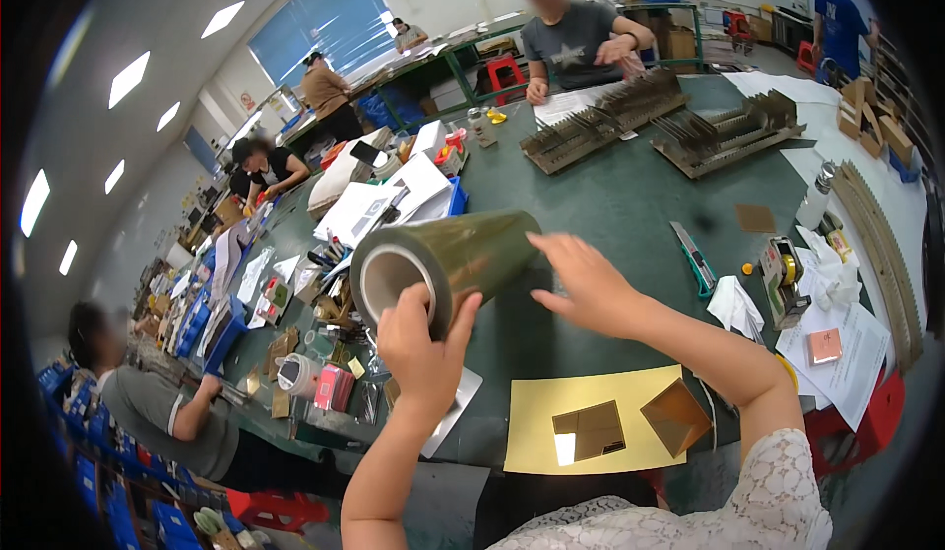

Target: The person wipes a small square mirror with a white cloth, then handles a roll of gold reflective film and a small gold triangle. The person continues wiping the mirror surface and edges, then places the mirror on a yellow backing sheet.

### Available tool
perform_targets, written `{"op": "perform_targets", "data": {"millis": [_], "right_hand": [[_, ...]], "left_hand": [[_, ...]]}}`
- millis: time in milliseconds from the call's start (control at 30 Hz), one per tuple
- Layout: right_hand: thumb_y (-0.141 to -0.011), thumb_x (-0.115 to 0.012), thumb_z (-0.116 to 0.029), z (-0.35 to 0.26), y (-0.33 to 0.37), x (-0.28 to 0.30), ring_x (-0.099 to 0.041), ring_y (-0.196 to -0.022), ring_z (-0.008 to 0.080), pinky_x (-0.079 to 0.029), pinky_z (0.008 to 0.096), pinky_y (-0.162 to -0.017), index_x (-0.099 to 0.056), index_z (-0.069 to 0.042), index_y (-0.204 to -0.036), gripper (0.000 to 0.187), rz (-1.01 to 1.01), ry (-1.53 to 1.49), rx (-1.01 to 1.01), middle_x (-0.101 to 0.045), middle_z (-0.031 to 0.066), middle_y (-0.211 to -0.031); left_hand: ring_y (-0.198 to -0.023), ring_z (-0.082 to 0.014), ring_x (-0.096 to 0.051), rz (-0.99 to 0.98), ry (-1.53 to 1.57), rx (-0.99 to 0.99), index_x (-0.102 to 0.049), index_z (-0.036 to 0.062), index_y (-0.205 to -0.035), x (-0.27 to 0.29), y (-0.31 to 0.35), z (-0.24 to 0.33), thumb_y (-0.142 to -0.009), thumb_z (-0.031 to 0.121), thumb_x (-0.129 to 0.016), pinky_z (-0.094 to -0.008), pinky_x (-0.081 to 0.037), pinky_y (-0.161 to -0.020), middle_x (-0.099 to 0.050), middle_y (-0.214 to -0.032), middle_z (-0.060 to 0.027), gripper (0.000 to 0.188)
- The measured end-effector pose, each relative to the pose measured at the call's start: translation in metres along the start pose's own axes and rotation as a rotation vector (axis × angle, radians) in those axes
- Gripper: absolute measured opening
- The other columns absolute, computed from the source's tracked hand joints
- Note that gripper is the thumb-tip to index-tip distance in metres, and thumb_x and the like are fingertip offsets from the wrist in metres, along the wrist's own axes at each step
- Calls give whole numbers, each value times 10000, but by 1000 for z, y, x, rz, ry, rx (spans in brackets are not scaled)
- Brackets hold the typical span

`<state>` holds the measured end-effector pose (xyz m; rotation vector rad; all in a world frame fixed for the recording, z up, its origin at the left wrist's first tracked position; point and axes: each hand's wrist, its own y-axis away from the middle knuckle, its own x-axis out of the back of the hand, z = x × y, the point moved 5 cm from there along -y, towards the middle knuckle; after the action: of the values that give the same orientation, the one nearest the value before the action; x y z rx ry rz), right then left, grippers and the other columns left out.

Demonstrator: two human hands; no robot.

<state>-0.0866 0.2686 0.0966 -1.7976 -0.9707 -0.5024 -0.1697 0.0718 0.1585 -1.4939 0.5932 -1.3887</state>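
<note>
A large roll of greenish clear film (482, 250) on a white core is tilted up above the green table. My left hand (421, 341) is closed on the roll's near end, with fingers inside the core and the thumb on the outside. At the roll's far right end my right hand (591, 289) has its fingers stretched out. The fingertips are close to the film's edge; whether they touch it I cannot tell. In front of me lies a yellow sheet (527, 417) bearing one shiny brown square plate (594, 422) and a second brown plate (676, 417) partly over its right edge.
A utility knife (694, 259), a tape dispenser (785, 279) and a spray bottle (815, 197) stand or lie to the right. Slotted metal racks (600, 127) fill the far side, before a co-worker (581, 43). Papers (379, 200) and small tools clutter the left.
</note>
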Motion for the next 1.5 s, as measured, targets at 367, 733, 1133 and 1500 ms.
{"op": "perform_targets", "data": {"millis": [367, 733, 1133, 1500], "right_hand": [[-958, -709, -283, -63, 19, 94, -628, -1072, 269, -507, 360, -928, -563, 18, -1363, 526, 88, -263, -127, -623, 174, -1198], [-874, -703, -169, -7, 37, 96, -699, -932, 335, -562, 406, -821, -637, -36, -1273, 426, -25, 278, -87, -713, 174, -1079], [-851, -632, -148, 41, 97, 39, -601, -1144, 230, -500, 376, -980, -626, -161, -1299, 448, -33, 608, 565, -623, 48, -1214], [-785, -822, -303, 151, 141, 60, -586, -1012, 331, -488, 428, -841, -550, 26, -1278, 652, -89, 732, -420, -597, 166, -1059]], "left_hand": [[-612, -187, -563, -122, -27, -285, -608, 43, -973, -34, 6, 95, -844, 209, -727, -321, -398, -590, -544, -765, -32, 241], [-817, -282, -622, -320, 267, -373, -611, 16, -1071, -85, 41, 133, -788, 130, -753, -389, -512, -740, -585, -961, -102, 337], [-1263, -395, -556, -684, 373, -99, -538, 15, -1324, -65, 64, 15, -830, 105, -800, -435, -487, -1046, -548, -1361, -199, 566], [-1503, -333, -325, -928, 232, -235, -369, 119, -1543, -151, 30, -11, -544, 161, -948, -502, -248, -1254, -398, -1593, -114, 1156]]}}
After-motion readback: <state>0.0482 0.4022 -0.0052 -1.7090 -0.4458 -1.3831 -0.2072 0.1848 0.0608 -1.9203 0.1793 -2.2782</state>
